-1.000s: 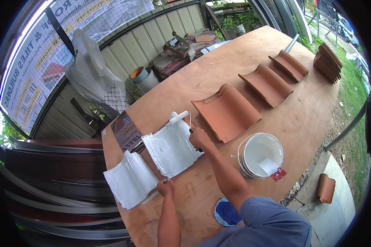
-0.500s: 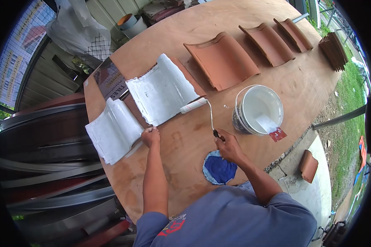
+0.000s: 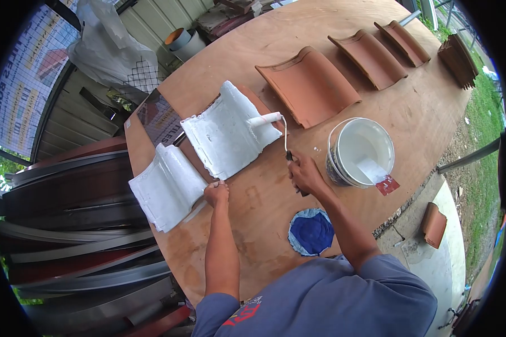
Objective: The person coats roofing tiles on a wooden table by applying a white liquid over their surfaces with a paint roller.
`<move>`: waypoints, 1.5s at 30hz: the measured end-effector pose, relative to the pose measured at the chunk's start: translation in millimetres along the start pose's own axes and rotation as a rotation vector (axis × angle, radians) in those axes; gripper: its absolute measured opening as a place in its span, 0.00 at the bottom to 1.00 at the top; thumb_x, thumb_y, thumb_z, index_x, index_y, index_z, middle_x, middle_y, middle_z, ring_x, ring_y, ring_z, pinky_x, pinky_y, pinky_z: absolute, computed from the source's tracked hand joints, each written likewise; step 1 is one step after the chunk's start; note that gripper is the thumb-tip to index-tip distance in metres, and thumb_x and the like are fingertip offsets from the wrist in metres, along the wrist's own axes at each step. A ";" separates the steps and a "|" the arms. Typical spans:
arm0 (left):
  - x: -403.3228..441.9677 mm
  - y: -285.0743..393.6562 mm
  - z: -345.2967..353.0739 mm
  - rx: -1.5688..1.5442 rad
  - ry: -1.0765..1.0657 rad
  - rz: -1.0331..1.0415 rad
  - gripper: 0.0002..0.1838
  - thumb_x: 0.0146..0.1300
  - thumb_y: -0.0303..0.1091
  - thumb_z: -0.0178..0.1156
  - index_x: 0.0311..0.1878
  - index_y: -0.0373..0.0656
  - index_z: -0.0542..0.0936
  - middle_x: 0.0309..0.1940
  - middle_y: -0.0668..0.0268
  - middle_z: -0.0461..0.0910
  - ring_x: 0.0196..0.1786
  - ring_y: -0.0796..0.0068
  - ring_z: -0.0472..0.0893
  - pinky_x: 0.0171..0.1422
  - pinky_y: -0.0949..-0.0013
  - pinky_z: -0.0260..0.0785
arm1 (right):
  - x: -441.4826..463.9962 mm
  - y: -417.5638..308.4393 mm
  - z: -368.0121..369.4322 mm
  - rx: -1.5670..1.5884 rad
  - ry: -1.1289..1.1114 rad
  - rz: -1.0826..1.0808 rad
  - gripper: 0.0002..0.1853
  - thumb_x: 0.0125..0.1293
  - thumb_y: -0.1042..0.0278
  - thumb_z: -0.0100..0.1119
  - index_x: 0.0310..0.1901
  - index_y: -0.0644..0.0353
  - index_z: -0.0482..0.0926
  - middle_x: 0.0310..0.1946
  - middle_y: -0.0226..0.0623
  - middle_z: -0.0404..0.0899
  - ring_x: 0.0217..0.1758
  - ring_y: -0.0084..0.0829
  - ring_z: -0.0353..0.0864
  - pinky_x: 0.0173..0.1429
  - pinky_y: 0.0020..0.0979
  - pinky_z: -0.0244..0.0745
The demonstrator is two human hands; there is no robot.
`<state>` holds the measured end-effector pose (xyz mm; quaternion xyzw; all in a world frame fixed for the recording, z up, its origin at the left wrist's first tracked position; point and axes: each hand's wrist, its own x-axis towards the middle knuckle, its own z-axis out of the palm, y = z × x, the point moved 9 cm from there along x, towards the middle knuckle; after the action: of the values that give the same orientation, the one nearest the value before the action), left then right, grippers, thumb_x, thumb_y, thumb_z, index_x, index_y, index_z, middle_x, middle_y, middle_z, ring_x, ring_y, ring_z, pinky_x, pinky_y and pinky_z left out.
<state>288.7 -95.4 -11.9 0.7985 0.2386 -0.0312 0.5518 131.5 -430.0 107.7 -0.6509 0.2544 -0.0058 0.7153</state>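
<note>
My right hand (image 3: 306, 175) is closed around the handle of a paint roller (image 3: 264, 119), whose white sleeve lies against the right part of a white-coated roof tile (image 3: 225, 137). At this tile's near corner, my left hand (image 3: 216, 192) is closed, fingertips pinching the edge. A second white-coated roof tile (image 3: 166, 188) lies to the left, close to my left hand. Wet-looking white paint covers both. Right of the roller stands a bucket (image 3: 333, 160) of white paint with a red-and-white scraper-like piece (image 3: 385, 182) resting in it.
Unpainted terracotta tiles (image 3: 309, 87) line the far side of the wooden table (image 3: 270, 224), with stacked tiles (image 3: 458, 62) at its right end. A blue cloth-like round (image 3: 311, 232) lies near my body. Long metal sheets (image 3: 67, 208) are piled at left.
The roller has moved from the painted tile's right near corner farther up its right side. My left hand keeps its place at the tile's near corner. The whole view has shifted slightly.
</note>
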 end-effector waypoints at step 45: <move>4.4 -9.7 5.3 -0.038 -0.070 -0.103 0.08 0.75 0.27 0.66 0.39 0.31 0.84 0.29 0.60 0.87 0.25 0.75 0.84 0.27 0.72 0.77 | 9.9 11.7 -5.9 0.108 -0.001 0.024 0.25 0.78 0.69 0.52 0.74 0.64 0.70 0.26 0.35 0.76 0.19 0.24 0.75 0.23 0.34 0.75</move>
<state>289.8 -95.9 -23.8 0.7728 0.2606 -0.0831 0.5727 134.1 -437.0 93.0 -0.6081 0.2610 -0.0104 0.7496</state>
